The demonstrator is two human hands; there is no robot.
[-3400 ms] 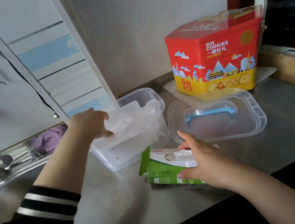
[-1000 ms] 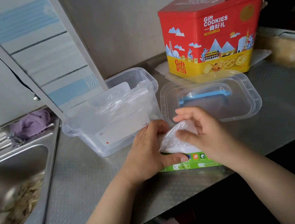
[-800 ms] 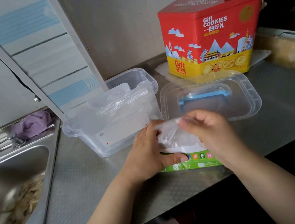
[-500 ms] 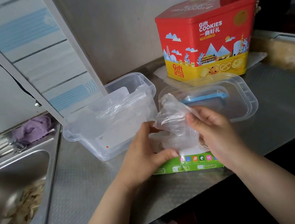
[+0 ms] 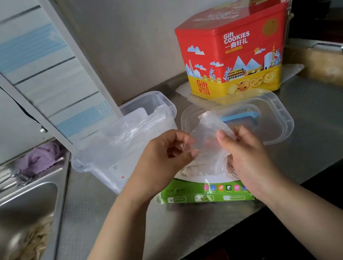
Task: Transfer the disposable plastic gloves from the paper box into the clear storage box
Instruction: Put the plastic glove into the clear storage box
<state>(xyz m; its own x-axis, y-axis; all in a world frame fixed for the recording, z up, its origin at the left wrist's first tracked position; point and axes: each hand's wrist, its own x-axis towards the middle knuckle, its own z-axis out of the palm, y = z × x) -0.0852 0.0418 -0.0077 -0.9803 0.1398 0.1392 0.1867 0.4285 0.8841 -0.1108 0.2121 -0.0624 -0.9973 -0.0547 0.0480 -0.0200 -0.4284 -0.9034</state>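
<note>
Now we hold the gloves (image 5: 208,146) higher than half a second ago: the clear bunch has come up off the paper box (image 5: 204,193), and only its lower end still trails into the opening. Our left hand (image 5: 164,160), which then rested against the box, has lifted and closed its thumb and fingertips on the left edge of the plastic. Our right hand (image 5: 245,156) keeps its pinch on the right side, thumb on the film. The view has also swung a little, so the sink (image 5: 18,223) shows larger at the left.

Around us, the clear storage box (image 5: 127,141) stands open just behind the left hand, with crumpled gloves already lying inside it. Its lid (image 5: 277,116), with the blue handle, lies flat behind the right hand, partly seen through the raised plastic. A red and yellow cookie tin (image 5: 236,50) stands further back by the wall, and a purple cloth (image 5: 39,157) lies beside the sink. Our left hand covers the near corner of the storage box, and both wrists hide part of the paper box top.

The gloves hang stretched between our two hands, gripped at both sides by curled fingers, above the paper box and just in front of the lid.
</note>
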